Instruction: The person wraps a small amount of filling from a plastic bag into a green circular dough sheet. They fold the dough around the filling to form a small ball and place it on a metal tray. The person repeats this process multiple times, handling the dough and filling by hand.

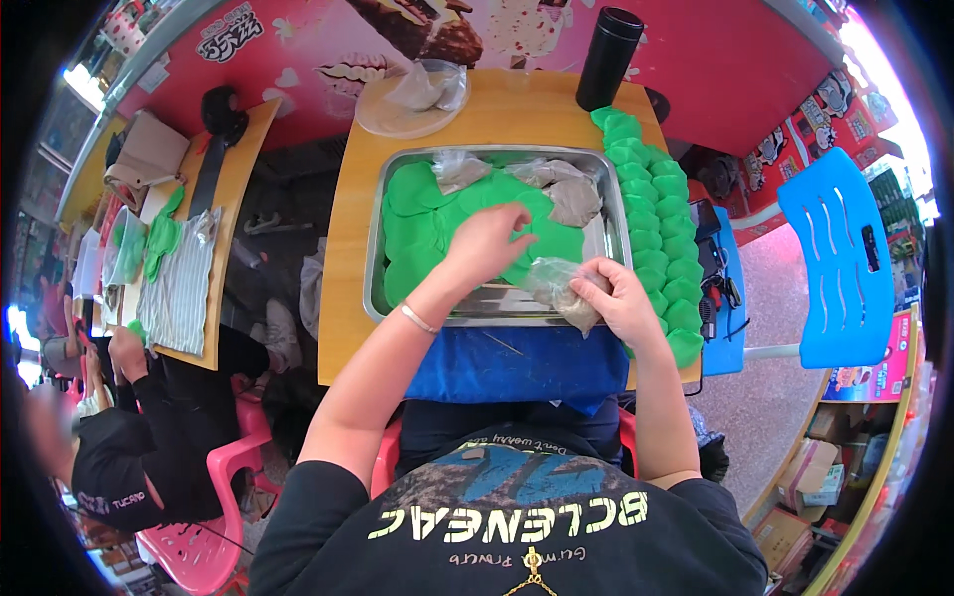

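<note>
Head view: right hand [621, 298] pinches a crumpled clear bag [556, 283]; left hand [487, 243], fingers spread, touches green discs [422, 228].

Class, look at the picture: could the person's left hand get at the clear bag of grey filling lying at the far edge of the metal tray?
Probably yes. The left hand rests on the green discs inside the metal tray, and nothing stands between it and the clear bag.

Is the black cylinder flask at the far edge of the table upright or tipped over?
Upright. The black flask stands on its base at the far edge of the wooden table, its lid on top, behind the row of green discs.
</note>
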{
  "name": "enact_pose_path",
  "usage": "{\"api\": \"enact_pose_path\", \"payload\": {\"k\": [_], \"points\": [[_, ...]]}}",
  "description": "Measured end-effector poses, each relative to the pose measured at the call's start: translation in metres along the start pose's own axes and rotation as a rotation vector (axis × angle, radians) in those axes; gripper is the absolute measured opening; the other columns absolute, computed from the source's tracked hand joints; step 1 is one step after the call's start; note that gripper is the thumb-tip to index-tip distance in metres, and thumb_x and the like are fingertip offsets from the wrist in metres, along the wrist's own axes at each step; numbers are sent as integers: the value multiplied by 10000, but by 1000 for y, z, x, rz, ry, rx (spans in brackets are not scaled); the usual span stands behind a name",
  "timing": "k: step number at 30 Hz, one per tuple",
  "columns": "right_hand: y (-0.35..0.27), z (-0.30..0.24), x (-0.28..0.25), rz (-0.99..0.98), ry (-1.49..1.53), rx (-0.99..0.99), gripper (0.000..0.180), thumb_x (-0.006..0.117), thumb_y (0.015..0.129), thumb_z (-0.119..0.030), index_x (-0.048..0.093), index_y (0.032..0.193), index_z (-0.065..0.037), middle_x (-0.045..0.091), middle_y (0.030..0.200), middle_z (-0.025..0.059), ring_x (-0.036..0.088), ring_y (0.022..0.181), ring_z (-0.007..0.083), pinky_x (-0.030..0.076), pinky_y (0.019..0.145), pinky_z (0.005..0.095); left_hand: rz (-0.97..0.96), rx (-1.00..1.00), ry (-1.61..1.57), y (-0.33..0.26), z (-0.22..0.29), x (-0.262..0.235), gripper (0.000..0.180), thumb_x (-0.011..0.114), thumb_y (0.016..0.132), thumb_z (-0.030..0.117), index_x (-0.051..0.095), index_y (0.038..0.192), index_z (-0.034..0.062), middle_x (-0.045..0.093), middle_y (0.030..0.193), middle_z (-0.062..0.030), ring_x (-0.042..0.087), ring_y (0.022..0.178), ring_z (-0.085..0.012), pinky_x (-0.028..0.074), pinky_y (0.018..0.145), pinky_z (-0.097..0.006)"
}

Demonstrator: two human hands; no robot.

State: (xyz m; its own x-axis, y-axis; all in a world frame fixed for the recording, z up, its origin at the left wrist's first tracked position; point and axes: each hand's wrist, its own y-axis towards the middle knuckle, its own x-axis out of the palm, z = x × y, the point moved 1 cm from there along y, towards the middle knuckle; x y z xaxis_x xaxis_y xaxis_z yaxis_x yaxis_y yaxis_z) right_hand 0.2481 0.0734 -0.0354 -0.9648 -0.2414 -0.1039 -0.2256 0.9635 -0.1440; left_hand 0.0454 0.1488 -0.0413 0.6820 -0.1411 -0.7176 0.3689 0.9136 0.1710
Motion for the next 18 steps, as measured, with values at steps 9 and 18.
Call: {"api": "enact_pose_path", "payload": {"k": [9,18], "points": [[10,-4,-1,124,-499,-126,223,638,763,-157,572,885,18,604,816,170,588,753,296,449,677,351,-121,-62,203,22,-2,34,385,714,686,248,518,959,62,616,816,-109,600,761,-303,467,641,-402],[11,-1,3,180,-704,-311,303,663,735,-167,563,969,-2,580,943,156,554,882,320,438,774,382,-106,-7,363,-35,-41,-67,355,746,612,176,555,882,47,585,834,-122,570,834,-302,446,694,-388]]}}
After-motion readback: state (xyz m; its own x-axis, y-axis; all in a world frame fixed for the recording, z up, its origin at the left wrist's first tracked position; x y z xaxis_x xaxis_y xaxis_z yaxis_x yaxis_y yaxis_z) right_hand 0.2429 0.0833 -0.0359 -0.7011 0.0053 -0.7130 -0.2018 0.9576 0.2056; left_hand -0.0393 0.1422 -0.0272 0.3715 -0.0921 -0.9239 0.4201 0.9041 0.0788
